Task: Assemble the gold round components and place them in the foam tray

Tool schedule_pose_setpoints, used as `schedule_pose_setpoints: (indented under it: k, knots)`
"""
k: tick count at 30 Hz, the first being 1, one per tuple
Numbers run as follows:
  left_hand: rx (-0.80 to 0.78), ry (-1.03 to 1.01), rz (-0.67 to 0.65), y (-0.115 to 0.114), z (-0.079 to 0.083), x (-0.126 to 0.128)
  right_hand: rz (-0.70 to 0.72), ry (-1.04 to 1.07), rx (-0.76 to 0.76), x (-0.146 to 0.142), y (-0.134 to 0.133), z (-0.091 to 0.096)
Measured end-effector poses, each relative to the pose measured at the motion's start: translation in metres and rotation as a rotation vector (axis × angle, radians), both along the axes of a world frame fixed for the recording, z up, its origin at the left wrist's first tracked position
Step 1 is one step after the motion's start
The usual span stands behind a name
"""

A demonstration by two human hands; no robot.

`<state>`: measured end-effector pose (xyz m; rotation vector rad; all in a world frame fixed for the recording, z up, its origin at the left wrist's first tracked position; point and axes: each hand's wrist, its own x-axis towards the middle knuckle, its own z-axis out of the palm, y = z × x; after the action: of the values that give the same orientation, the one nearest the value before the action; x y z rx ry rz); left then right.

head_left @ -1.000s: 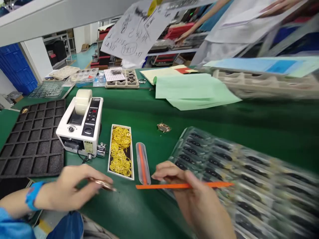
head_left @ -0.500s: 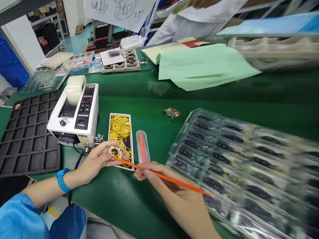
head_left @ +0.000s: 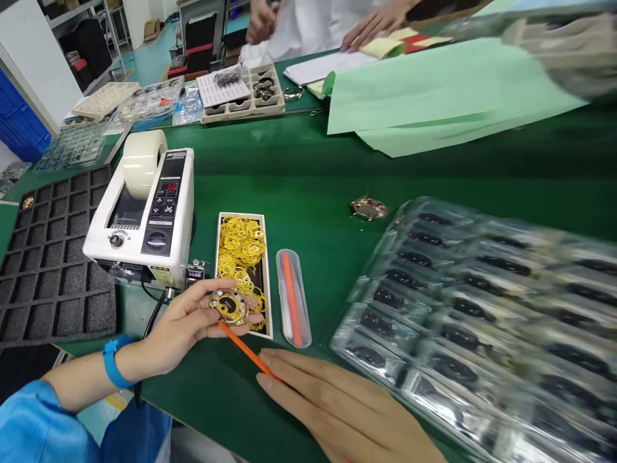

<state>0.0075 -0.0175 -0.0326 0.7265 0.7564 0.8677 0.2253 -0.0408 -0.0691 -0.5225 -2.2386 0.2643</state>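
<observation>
- We find the left hand holding the disc between thumb and fingers, its patterned yellow face turned up to us; a second ago that hand was lower, with the disc seen nearly edge-on.
- The disc is now in front of the lower part of the box of yellow rings; we cannot tell whether it touches them.
- Our right hand grips the orange stick between thumb and fingers, the back of the hand now toward us and most of the stick hidden beneath it.
- A second ago the stick lay crosswise, well apart from the disc; now its tip is at the disc's lower rim, though whether it presses there is too small to tell.
- For the work, we judge this puts both hands on one piece: the left steadies, the right applies the tip.
- Beside the box, the clear case lies on the table with another orange strip inside, untouched; a second piece rests beyond it, near the clear packs.
- Across the table, a co-worker's hand now rests by the papers.
</observation>
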Motion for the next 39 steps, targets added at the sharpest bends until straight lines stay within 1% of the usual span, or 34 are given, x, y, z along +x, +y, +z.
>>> schedule_pose_setpoints:
  k: [2, 4, 8, 10, 12, 14, 16, 21, 23, 25, 26, 28, 30, 32, 35, 37, 39]
  knots:
    - [-0.012, 0.013, 0.006, 0.000, -0.002, 0.000, -0.005, -0.032, 0.042, -0.001, 0.001, 0.001]
    - [-0.018, 0.017, 0.010, -0.001, -0.005, 0.001, -0.050, -0.003, 0.028, -0.002, 0.000, 0.005]
    - [-0.032, 0.015, -0.003, -0.003, -0.009, 0.002, -0.227, 0.058, -0.049, -0.007, -0.002, 0.016]
    - [-0.036, 0.022, -0.009, -0.004, -0.009, 0.003, -0.317, 0.095, -0.073, -0.011, -0.004, 0.018]
    - [-0.035, 0.035, -0.015, -0.006, -0.009, 0.004, -0.366, 0.138, -0.084, -0.015, -0.005, 0.017]
    - [-0.034, 0.045, -0.026, -0.007, -0.009, 0.005, -0.366, 0.154, -0.081, -0.019, -0.006, 0.013]
    - [-0.041, 0.049, -0.028, -0.008, -0.010, 0.006, -0.346, 0.128, -0.044, -0.022, -0.006, 0.008]
    - [-0.084, 0.057, 0.003, -0.007, -0.011, 0.006, -0.223, -0.049, 0.217, -0.023, -0.005, -0.008]
    - [-0.098, 0.074, 0.005, -0.005, -0.010, 0.006, -0.207, -0.105, 0.254, -0.023, -0.005, -0.009]
    - [-0.105, 0.104, 0.010, -0.004, -0.008, 0.006, -0.201, -0.090, 0.231, -0.021, -0.006, -0.005]
    - [-0.102, 0.122, 0.013, -0.003, -0.008, 0.006, -0.206, -0.058, 0.192, -0.019, -0.006, -0.001]
    - [-0.087, 0.162, 0.015, -0.002, -0.007, 0.007, -0.237, 0.039, 0.067, -0.015, -0.006, 0.007]
    - [-0.069, 0.204, 0.006, -0.001, -0.007, 0.008, -0.298, 0.143, -0.062, -0.011, -0.006, 0.014]
    - [-0.048, 0.240, -0.009, -0.001, -0.006, 0.009, -0.345, 0.196, -0.137, -0.009, -0.005, 0.016]
    - [-0.011, 0.295, -0.030, -0.002, -0.004, 0.011, -0.377, 0.247, -0.155, -0.009, -0.004, 0.012]
    - [-0.001, 0.350, -0.046, -0.004, -0.002, 0.011, -0.413, 0.278, -0.126, -0.010, -0.005, 0.009]
    - [0.004, 0.402, -0.056, -0.005, -0.001, 0.011, -0.465, 0.253, -0.066, -0.012, -0.005, 0.007]
